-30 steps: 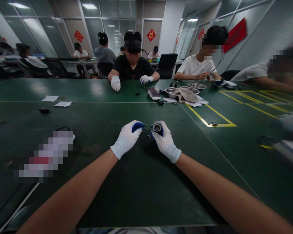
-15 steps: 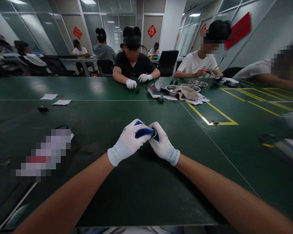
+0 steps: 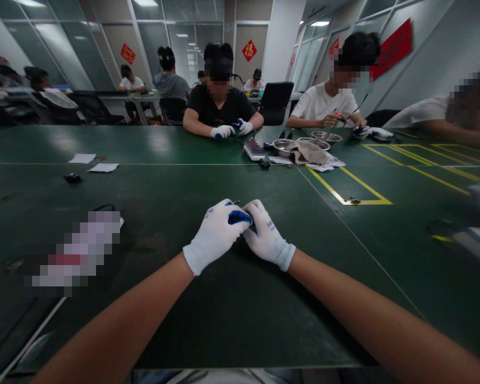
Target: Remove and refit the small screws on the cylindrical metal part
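My left hand [image 3: 220,229] and my right hand [image 3: 264,232], both in white gloves with blue palms, meet over the middle of the green table [image 3: 232,320]. Between them they grip a small dark object [image 3: 253,225], mostly covered by the fingers, so its kind does not show. The left thumb and fingers are closed on its left side. Curled round its right side are the fingers of my right hand. A tiny dark tip pokes out behind the left fingertips.
A blurred-out pale item [image 3: 82,245] with a cable lies at left. Beyond it are white papers [image 3: 103,167] and a small black object [image 3: 72,178]. Metal bowls [image 3: 284,147] and a cloth [image 3: 310,153] stand across the table, near yellow tape [image 3: 368,184]. Co-workers sit opposite.
My hands have drawn closer together and the left has turned slightly, covering more of the dark object. The co-worker opposite has brought their gloved hands together.
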Action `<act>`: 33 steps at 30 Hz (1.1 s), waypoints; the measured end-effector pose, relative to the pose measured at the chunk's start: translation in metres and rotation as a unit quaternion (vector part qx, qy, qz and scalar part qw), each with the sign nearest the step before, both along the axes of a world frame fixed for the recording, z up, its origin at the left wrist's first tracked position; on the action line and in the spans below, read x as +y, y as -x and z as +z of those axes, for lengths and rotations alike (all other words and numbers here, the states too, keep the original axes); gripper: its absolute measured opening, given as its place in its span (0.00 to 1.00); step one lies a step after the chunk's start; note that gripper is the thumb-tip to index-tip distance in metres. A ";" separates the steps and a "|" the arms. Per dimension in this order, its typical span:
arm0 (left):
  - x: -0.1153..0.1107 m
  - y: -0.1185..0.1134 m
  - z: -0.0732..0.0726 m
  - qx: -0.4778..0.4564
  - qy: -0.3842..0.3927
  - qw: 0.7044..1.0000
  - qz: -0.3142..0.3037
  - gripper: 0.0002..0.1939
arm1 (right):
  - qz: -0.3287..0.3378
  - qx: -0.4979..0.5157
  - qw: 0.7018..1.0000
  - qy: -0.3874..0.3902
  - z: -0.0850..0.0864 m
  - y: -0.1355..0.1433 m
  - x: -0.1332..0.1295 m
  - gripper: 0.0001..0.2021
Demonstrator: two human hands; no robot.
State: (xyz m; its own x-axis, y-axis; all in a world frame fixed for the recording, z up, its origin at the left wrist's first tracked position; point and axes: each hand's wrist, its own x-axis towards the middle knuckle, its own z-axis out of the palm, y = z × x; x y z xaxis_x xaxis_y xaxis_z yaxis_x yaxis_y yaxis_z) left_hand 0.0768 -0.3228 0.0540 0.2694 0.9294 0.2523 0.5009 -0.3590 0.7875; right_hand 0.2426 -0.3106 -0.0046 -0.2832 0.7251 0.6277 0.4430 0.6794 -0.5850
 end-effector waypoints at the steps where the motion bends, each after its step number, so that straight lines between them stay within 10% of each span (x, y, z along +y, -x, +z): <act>1: 0.001 0.000 -0.001 -0.011 0.007 1.000 0.003 0.02 | -0.009 -0.005 1.000 0.002 -0.001 0.000 0.001 0.10; 13: 0.022 -0.011 -0.030 -0.085 -0.062 0.991 0.086 0.11 | -0.179 0.053 0.982 -0.032 -0.008 0.002 0.009 0.11; 24: 0.059 -0.005 -0.035 0.349 -0.094 0.932 -0.036 0.20 | -0.285 0.168 0.943 0.026 -0.021 -0.010 0.028 0.07; 33: 0.053 0.012 -0.034 0.077 -0.052 0.996 0.017 0.11 | -0.181 0.140 0.973 0.013 -0.013 -0.011 0.018 0.07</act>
State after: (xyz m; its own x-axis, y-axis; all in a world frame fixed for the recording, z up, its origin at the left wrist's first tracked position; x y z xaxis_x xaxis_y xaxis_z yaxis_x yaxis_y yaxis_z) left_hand 0.0650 -0.2696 0.0200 0.2811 0.9097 0.3057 0.6263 -0.4153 0.6597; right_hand 0.2532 -0.2927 -0.0174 0.1727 0.7618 0.6244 0.4715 0.4926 -0.7314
